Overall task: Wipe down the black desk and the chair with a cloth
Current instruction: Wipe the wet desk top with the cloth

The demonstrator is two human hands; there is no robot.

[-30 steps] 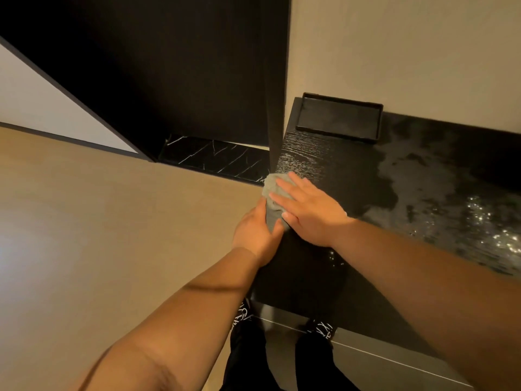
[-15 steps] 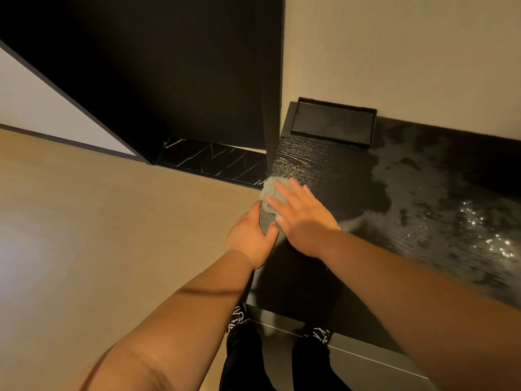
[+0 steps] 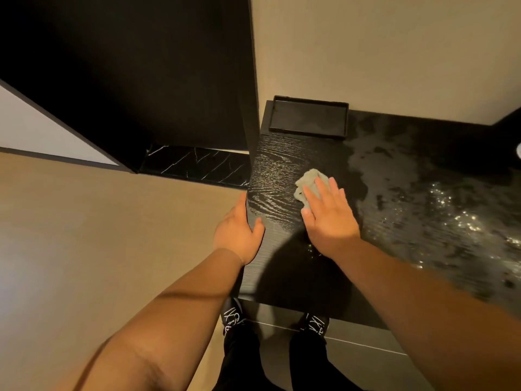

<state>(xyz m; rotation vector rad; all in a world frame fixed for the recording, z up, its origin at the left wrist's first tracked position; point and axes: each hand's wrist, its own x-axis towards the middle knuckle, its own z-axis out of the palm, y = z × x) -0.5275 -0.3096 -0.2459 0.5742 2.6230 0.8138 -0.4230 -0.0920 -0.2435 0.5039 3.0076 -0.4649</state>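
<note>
The right hand's fingers [image 3: 324, 193] lie flat and spread on a crumpled grey cloth [image 3: 308, 180], pressing it onto the black counter [image 3: 282, 176]; they are extended, not curled around it, and most of the cloth is hidden under the palm of the right hand [image 3: 329, 218]. The left hand [image 3: 236, 230] hooks over the counter's left edge, thumb on top and the other fingers out of sight down the side.

Just beyond the cloth, against the beige wall [image 3: 366, 52], sits a shallow black tray [image 3: 308, 117]. To the right the counter top carries wet streaks and glinting droplets [image 3: 451, 210]. Left of the counter stands a dark panel [image 3: 127, 66] with a strip of black marble [image 3: 197, 165] at its foot, beside the pale floor [image 3: 70, 235].

Two black shoes [image 3: 232, 317] with white lettering show near the counter's front edge. A white object at the right border is cut off and cannot be identified.
</note>
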